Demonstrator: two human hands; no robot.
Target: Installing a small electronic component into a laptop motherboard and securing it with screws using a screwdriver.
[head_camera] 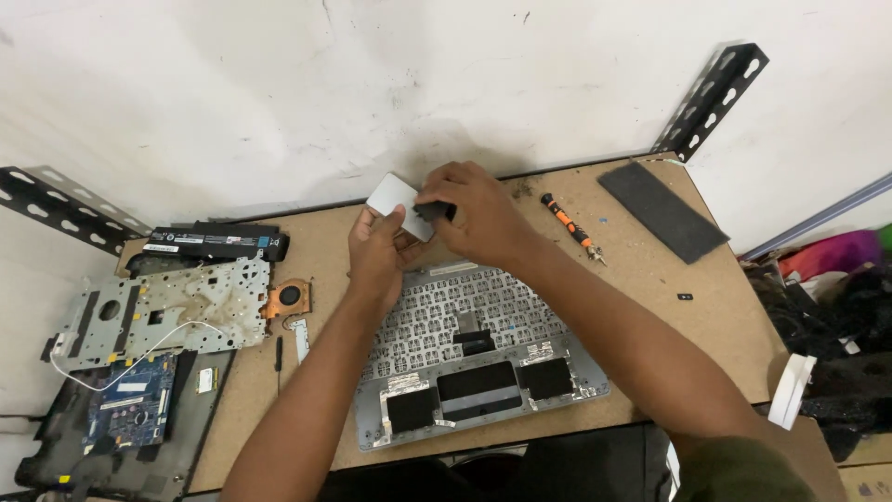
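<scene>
Centrally, left hand (379,249) closed under grey touchpad plate (392,196), steadying it; right hand (474,216) pinching small black part (433,210) against plate, above upturned keyboard panel (465,353); screwdriver (571,228) right.

A: What are your fingers on?

B: Your left hand (376,249) grips a pale grey rectangular plate (391,195) from below, its fingers (368,223) along the plate's lower edge. Your right hand (474,216) pinches a small dark piece (433,211) against the plate's right corner.

A: And around them?

B: Just below your fingers lies an upturned laptop keyboard shell (474,358) on the table (641,279). Right of your right fingers, an orange-handled screwdriver (570,226), then a dark pad (662,210). Well left of your left fingers, a perforated metal frame (163,311) and a copper-coloured fan (289,297).
</scene>
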